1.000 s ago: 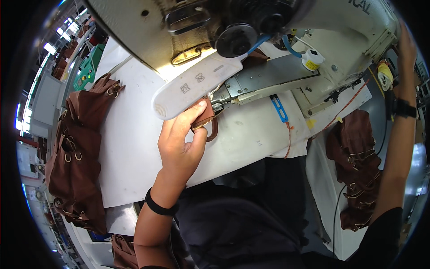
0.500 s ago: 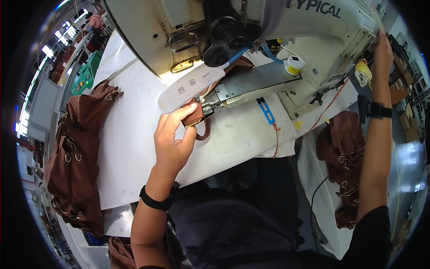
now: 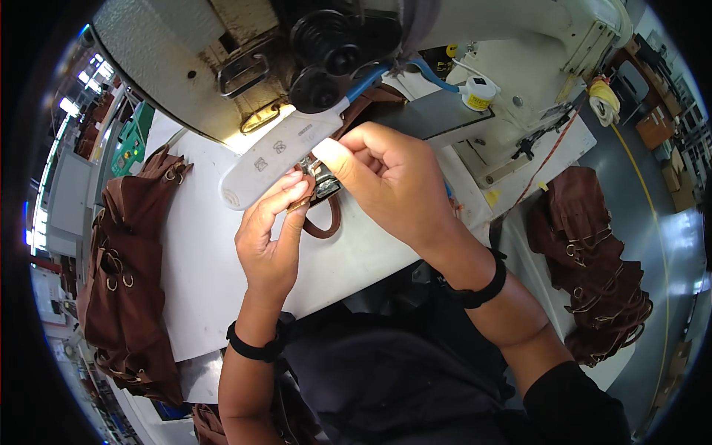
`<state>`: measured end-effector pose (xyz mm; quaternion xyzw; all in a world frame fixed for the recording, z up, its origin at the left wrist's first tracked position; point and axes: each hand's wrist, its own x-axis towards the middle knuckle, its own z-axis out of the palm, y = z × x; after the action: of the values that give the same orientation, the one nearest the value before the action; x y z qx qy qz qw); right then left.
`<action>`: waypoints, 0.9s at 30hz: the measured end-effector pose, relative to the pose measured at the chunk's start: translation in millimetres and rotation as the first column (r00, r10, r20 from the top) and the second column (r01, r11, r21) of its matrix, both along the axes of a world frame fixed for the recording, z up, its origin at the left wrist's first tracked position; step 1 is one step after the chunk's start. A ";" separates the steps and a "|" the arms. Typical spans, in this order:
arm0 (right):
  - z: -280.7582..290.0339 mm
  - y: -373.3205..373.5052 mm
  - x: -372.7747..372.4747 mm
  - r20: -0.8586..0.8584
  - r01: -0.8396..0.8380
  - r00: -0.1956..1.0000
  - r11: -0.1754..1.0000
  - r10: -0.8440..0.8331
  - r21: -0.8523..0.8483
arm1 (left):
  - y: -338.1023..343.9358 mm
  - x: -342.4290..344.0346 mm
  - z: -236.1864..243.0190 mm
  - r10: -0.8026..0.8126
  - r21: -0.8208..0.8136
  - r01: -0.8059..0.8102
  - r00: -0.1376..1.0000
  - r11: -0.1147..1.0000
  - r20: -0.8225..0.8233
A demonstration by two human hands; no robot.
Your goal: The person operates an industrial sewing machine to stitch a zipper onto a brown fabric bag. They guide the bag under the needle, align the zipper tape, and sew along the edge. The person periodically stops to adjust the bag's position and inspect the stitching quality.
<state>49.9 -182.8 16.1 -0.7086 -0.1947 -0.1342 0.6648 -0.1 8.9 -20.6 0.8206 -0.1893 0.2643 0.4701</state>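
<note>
My left hand (image 3: pixel 267 243) pinches a small brown leather piece (image 3: pixel 302 194) with a brass-coloured edge, at the stitching end of a sewing machine (image 3: pixel 167 55). A brown leather strap (image 3: pixel 337 221) loops out beside it onto the white table. My right hand (image 3: pixel 404 189) is bent in over the machine's arm, thumb and forefinger drawn together close to the needle area. Whatever lies between those fingers is too small or hidden to make out. A white lamp (image 3: pixel 271 162) on a blue neck hangs just above both hands and covers part of the needle area.
Brown leather bags (image 3: pixel 130 274) with metal rings lie along the table's left side. More brown bags (image 3: pixel 586 259) rest on a white surface at right. A white round device (image 3: pixel 480 94) sits on the machine bed, and a yellow cloth (image 3: pixel 604 102) hangs at its right end.
My right hand has come from the machine's far right end to the needle area. The view has shifted, and my left hand still holds the leather piece.
</note>
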 end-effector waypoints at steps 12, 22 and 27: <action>-15.4 4.0 -26.2 -0.166 0.008 0.985 0.983 -0.039 -0.184 | -7.8 1.0 0.6 0.054 -0.141 -0.052 0.999 0.989 0.007; -22.3 19.3 -40.3 -0.427 -0.200 0.780 0.829 0.457 0.522 | 8.5 -5.2 8.7 0.002 0.262 -0.052 0.983 0.964 0.184; -22.1 24.8 -44.3 -0.419 -0.141 0.790 0.797 0.448 0.587 | 2.1 -6.8 8.7 0.021 0.100 -0.029 0.996 0.995 0.084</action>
<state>5.6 -158.0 -6.0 -0.4655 -0.0684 0.1320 0.8725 -6.9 11.0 -11.8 0.8340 -0.2113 0.2939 0.4163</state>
